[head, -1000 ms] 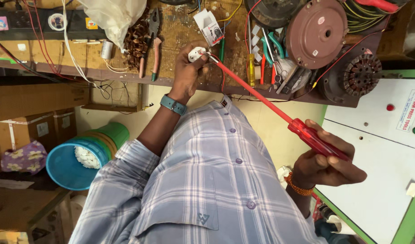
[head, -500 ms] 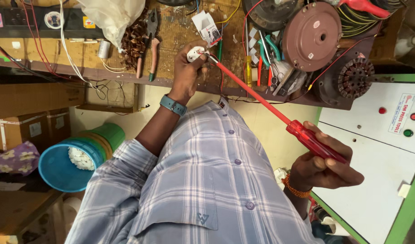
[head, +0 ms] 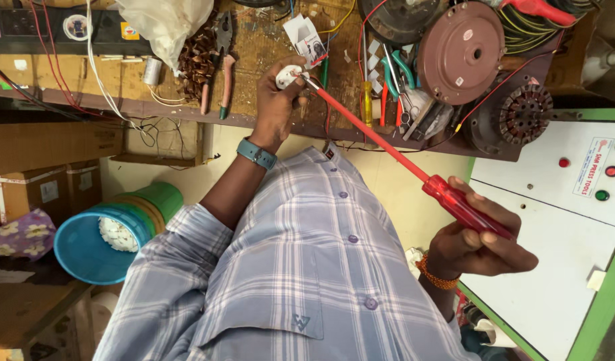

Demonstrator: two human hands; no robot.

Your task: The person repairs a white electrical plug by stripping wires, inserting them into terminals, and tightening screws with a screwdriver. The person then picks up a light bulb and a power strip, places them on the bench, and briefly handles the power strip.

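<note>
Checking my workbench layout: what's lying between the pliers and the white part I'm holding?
In the head view, only bare wooden bench lies between the pliers and the white part.

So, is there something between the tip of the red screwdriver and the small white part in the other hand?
Nothing visible does. The red screwdriver, held by the right hand, runs free above the shirt, and its tip already meets the small white part that the left hand holds at the workbench.

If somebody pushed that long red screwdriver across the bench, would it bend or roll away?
The long red screwdriver probably would not bend: its shaft runs dead straight from the right hand to the small white part in the left hand. Its rounded translucent handle might roll. It looks fairly light, held one-handed.
</note>
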